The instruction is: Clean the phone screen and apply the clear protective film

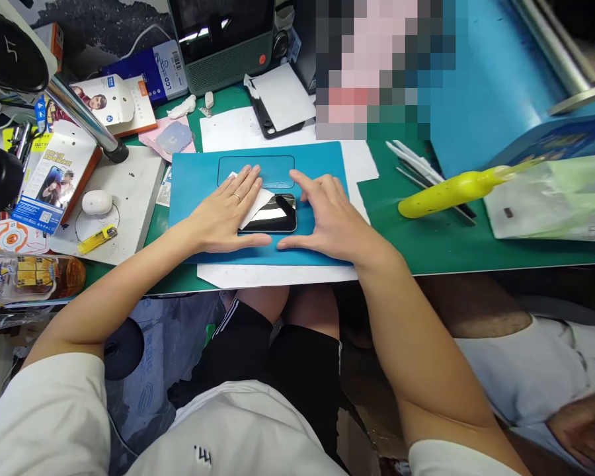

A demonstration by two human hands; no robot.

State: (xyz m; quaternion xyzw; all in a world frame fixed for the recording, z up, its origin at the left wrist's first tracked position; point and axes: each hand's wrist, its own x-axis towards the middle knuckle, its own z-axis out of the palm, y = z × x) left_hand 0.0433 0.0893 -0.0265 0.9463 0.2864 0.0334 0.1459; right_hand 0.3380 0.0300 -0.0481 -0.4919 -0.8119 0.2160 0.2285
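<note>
A black phone [272, 216] lies screen-up on a blue work mat [198, 172]. My left hand [225, 211] lies flat with fingers stretched over a white cloth or sheet [256, 202], pressing it onto the phone's left part. My right hand [327, 215] rests on the mat at the phone's right end, fingers extended and touching its edge, thumb along the near side. Neither hand grips anything.
A yellow-handled tool [451, 192] and several thin white tools [416, 162] lie to the right on the green table [426, 244]. At the left are a white stand base [123, 192], a yellow lighter [97, 239] and product boxes [54, 178]. Another person sits behind the table.
</note>
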